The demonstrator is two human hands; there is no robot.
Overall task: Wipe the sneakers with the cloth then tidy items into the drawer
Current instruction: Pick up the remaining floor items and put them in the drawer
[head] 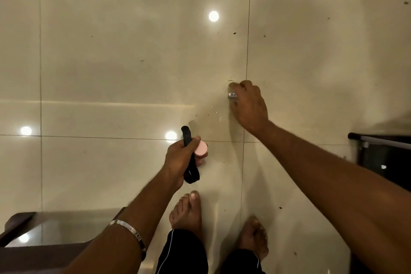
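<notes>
Head view: right hand point(249, 104) down, fingers curled

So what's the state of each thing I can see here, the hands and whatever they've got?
Left hand: gripping a black strap and a pink round disc together.
Black strap: held, its loop hanging below the fist.
Pink round disc: held against the strap, off the floor.
Right hand: reaching down to the floor, fingers curled round a small patterned object.
Small patterned object: mostly hidden; whether it is lifted yet is unclear.
Tiled floor: glossy, scattered with dark specks.

Our left hand point(182, 158) holds a strap point(190, 162) and a round item point(200, 148) above our feet point(186, 211). Our right hand point(249, 104), ahead and rightward, pinches a small object point(232, 95) near the floor point(133, 51).
</notes>
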